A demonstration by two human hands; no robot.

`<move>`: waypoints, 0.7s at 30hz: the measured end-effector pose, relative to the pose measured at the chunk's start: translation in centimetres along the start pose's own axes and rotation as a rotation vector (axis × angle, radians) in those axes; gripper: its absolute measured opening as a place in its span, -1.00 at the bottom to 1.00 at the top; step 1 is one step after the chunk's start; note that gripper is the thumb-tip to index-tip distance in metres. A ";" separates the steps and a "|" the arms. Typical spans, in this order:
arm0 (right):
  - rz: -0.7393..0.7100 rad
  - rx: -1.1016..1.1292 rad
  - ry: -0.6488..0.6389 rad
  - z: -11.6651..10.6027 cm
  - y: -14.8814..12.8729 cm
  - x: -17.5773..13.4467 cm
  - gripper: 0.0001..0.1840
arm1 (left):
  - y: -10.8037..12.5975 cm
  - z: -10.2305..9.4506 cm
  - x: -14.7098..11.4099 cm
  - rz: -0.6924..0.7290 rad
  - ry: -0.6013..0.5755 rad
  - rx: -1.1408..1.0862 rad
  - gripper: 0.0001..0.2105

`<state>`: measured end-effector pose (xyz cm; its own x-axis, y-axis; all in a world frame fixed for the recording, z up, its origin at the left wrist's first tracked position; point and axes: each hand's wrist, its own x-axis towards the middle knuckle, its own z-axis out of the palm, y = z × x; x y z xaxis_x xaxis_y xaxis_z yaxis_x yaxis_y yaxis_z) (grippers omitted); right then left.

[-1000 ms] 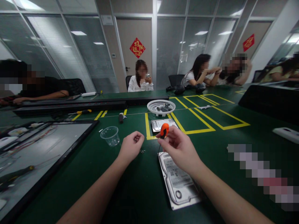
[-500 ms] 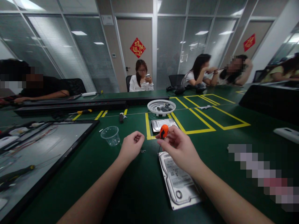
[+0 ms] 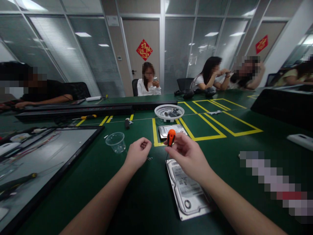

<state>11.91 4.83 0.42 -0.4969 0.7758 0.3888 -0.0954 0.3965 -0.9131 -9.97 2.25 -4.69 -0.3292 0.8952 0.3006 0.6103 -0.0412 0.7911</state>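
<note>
R hand (image 3: 188, 151) pinches orange screwdriver (image 3: 171, 136) at far-L corner of HDD (image 3: 182, 187), flat on green table (image 3: 144, 205); L hand (image 3: 137, 152) curled nr loose screws (image 3: 150, 158), can't tell if holding any; HDD prob dense, stiff, slick-lidded, shock-fragile, so best gripped by long side edges.

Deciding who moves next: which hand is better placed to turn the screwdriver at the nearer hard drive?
Right, probably: the right hand holds the orange screwdriver, pointing down at a far corner of the nearer hard drive. The left hand is curled beside small metal pieces.
</note>
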 end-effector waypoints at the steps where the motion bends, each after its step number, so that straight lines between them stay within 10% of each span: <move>1: 0.002 0.038 -0.010 0.0 0.0 0.0 -0.74 | 0.0 0.0 0.0 0.000 0.000 0.006 -0.79; 21: -0.001 0.070 -0.078 0.0 -0.5 -0.1 -0.85 | 0.3 -0.1 -0.1 -0.027 -0.010 0.018 -0.78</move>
<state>12.04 4.58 0.80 -0.5620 0.7340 0.3814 -0.1543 0.3599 -0.9201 -9.84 2.15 -4.43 -0.3382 0.9003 0.2741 0.6142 -0.0095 0.7891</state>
